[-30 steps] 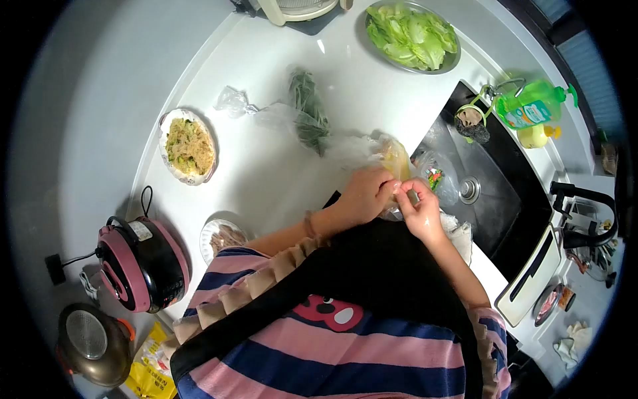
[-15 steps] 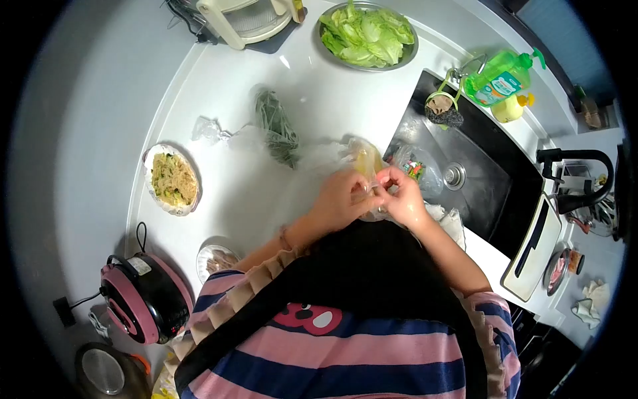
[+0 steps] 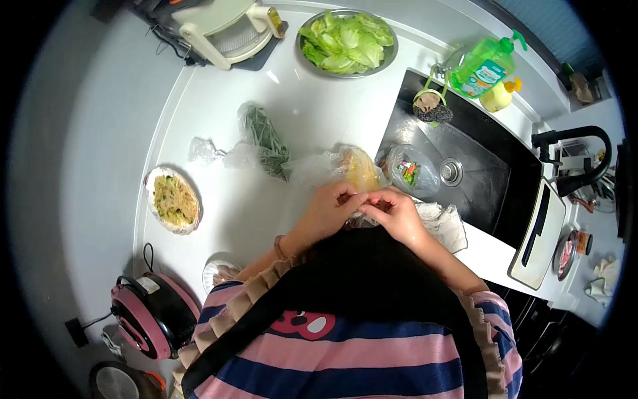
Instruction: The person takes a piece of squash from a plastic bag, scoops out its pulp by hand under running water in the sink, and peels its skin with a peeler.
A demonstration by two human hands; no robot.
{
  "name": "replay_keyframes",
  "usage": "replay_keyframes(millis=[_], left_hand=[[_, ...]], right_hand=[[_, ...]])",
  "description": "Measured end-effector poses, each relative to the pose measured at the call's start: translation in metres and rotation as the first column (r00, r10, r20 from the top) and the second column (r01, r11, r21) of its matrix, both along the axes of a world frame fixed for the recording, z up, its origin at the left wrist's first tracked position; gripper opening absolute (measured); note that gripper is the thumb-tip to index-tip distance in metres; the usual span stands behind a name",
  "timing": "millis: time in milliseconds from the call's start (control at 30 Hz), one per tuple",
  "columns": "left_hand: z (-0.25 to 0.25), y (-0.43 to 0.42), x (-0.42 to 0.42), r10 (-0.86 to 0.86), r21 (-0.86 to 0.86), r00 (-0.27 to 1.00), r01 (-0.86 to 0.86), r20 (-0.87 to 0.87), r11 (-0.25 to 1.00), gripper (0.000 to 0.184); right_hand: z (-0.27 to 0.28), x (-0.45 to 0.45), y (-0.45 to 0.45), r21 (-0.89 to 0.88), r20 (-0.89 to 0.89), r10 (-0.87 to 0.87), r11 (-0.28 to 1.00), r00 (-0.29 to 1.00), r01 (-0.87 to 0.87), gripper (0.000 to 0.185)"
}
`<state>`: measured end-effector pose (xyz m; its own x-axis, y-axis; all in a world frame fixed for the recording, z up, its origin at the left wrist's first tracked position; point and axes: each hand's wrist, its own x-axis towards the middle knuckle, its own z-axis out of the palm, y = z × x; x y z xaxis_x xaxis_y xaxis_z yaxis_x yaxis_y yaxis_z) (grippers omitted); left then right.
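Both hands meet at the counter's front edge, fingers pinched together on a clear plastic bag with something yellowish inside. My left hand is closed at the bag's near end. Touching it at the fingertips, my right hand is closed on the same part. What lies exactly between the fingertips is hidden. Left of the bag, thin clear plastic stretches toward a bag of dark green leafy vegetables. A whitish cloth lies beside my right hand.
A metal bowl of lettuce stands at the back. At right is a black sink holding a plastic bag with colourful scraps. A covered dish of food and a pink-black rice cooker are at left. Soap bottles line the sink's back.
The view has shifted slightly. My fingers have drawn closer together at the bag's near end, and more of the yellowish contents shows beyond them.
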<state>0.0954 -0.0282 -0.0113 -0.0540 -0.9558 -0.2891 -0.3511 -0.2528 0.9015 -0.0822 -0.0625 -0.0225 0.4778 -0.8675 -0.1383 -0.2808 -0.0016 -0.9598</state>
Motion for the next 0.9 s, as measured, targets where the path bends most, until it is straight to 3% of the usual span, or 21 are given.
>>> replay_keyframes(millis=[33,67,100,167,300,467,700,800,867,900], left_hand=[[-0.009,0.001,-0.002,0.039,-0.015,0.993,-0.041,-0.107,0.999,0.024],[-0.013,0.003,-0.004,0.078,-0.016,0.974,-0.083,-0.214,0.996,0.022],[-0.012,0.002,-0.005,0.065,-0.016,0.975,-0.070,-0.213,0.997,0.022],[-0.008,0.002,-0.004,0.051,-0.005,0.982,-0.053,-0.185,0.999,0.018],[0.000,0.001,-0.005,0.041,0.022,0.993,-0.039,-0.111,0.999,0.018],[-0.010,0.008,-0.010,0.124,-0.018,0.972,-0.130,-0.202,0.991,0.017],[-0.015,0.008,-0.009,0.150,-0.042,0.958,-0.165,-0.243,0.985,0.015],[-0.007,0.006,-0.009,0.120,-0.014,0.970,-0.125,-0.210,0.992,0.019],[0.002,0.005,-0.013,0.032,-0.064,0.999,-0.034,-0.036,0.997,0.024],[0.001,0.004,-0.015,0.034,-0.063,0.999,-0.036,-0.036,0.997,0.024]], right_hand=[[-0.001,0.000,0.001,0.112,0.081,-0.011,0.994,0.997,0.002,0.021],[-0.003,0.000,0.000,0.126,0.053,0.055,0.990,0.997,-0.062,0.016],[-0.008,0.000,0.000,0.126,0.054,0.043,0.991,0.998,-0.049,0.016],[-0.015,0.000,0.001,0.305,0.182,-0.006,0.951,0.983,-0.050,0.012],[-0.014,0.000,0.002,0.304,0.203,-0.020,0.952,0.979,-0.044,0.009],[-0.006,0.000,0.003,0.173,0.163,0.024,0.984,0.986,-0.053,0.013],[-0.010,-0.002,0.002,0.134,0.152,0.058,0.988,0.987,-0.078,0.011],[-0.016,-0.003,0.003,0.134,0.172,0.056,0.988,0.983,-0.080,0.010],[-0.019,-0.002,0.001,0.168,0.093,-0.043,0.985,0.995,0.027,0.011],[-0.022,-0.002,0.003,0.170,0.093,-0.042,0.985,0.995,0.026,0.011]])
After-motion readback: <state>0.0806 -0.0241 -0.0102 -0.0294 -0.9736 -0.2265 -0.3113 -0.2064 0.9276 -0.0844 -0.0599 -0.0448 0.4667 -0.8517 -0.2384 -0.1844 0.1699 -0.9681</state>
